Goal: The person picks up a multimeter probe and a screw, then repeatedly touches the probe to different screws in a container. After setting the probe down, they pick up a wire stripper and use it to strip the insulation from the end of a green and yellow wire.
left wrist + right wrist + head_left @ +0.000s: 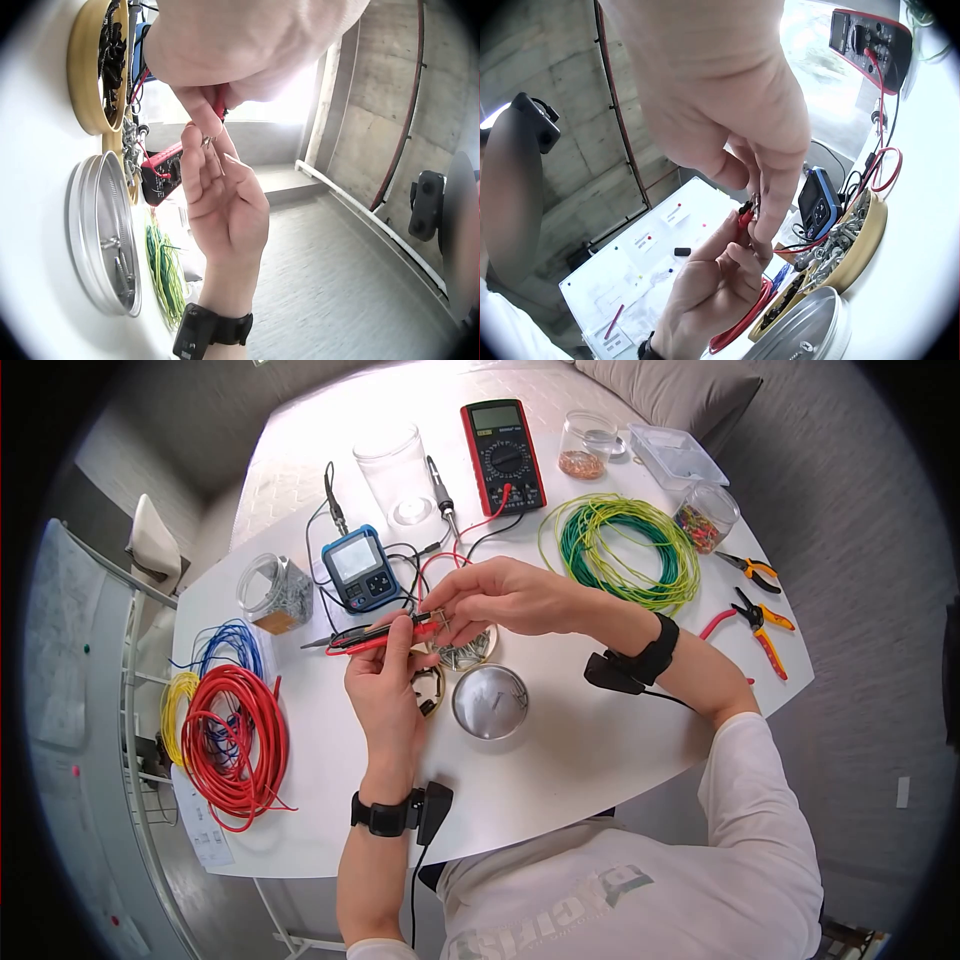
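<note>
My left hand [385,682] grips a red test probe [357,647] and a black test probe [345,632] side by side, their ends pointing left. Opposite it, my right hand [515,598] pinches a small metal piece [440,622] at the right end of the probes. In the left wrist view thin metal bits [214,146] show between the right fingers; their exact kind I cannot tell. Below the hands stand a round silver tin [490,702] with some screws, a tan bowl [871,244] of metal hardware and another tan bowl [81,67] of black pieces.
Behind the hands are a blue handheld meter [360,570], a red multimeter [503,458], a soldering iron [440,488] and a clear jar [390,465]. Red wire coils [235,745] lie left, green-yellow wire [630,555] right. Pliers [765,630] rest near the right edge.
</note>
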A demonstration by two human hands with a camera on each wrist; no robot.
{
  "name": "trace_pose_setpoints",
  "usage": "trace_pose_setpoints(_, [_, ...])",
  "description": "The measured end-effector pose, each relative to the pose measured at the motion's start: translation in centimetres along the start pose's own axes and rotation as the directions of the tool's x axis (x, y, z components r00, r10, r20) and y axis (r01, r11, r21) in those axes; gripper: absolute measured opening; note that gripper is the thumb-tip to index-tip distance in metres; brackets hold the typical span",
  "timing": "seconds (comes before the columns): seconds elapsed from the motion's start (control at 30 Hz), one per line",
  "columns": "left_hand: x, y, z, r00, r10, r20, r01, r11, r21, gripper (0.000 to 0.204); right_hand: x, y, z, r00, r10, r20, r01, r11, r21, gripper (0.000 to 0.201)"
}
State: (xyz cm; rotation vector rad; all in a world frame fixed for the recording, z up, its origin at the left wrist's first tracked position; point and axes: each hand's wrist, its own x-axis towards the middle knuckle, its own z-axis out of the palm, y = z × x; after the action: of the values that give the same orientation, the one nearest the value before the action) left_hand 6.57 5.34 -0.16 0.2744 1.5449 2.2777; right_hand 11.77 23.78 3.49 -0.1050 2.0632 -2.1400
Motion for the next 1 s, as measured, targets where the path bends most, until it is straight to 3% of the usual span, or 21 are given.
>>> trace_pose_setpoints(0.47, [0.04, 0.05, -0.19, 1.0, -0.004, 0.01, 0.004, 1.0, -0.007, 0.023, -0.2, -0.24, 0.4, 0.995, -0.097, -0.034, 0.094, 0.991, -0.095, 0.027])
trace_pose_setpoints(0.8, [0.12, -0.08, -0.22, 1.0, 0.01, 0.008, -0.01, 1.0, -0.007, 0.024, -0.07, 0.13, 0.08, 0.995, -0.095, -0.022, 0.092, 0.991, -0.101, 0.03])
trace_pose_setpoints(1.0, [-0.07, 0.2, 0.2, 0.998, 0.043, -0.055, -0.045, 0.999, -0.025, 0.023, -0.24, -0.26, -0.19, 0.992, -0.07, -0.102, 0.058, 0.992, -0.116, 0.027])
